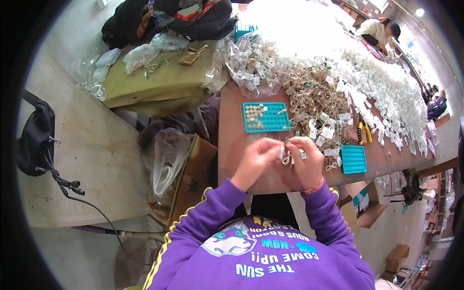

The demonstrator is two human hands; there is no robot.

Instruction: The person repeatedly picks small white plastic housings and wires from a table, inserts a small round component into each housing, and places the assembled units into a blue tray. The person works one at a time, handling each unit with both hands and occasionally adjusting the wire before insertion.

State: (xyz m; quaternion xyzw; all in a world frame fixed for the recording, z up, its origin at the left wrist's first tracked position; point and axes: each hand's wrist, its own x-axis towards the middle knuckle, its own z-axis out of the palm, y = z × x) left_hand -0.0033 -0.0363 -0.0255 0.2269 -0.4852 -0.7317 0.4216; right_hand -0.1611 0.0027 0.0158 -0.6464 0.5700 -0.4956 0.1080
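Close together near the table's front edge, my left hand (261, 157) and my right hand (308, 162) both pinch with their fingertips. Tan looped cord (286, 159) hangs at the fingers of my right hand, with small white bits beside it. Something small and pale sits in my left fingertips, too small to name. Just beyond the hands lies a teal tray (245, 124) of small round hollows, with several round silvery-beige discs (251, 114) on its left side. A heap of tan cords with white tags (311, 96) spreads beyond my right hand.
Right of my hands lie a second teal tray (354, 159) and yellow-handled pliers (363, 133). White tagged pieces (386, 94) cover the far right of the table (232, 159). A tied-up clear bag (251, 70) stands behind; a cardboard box (193, 169) is lower left. Another person (374, 31) works far right.
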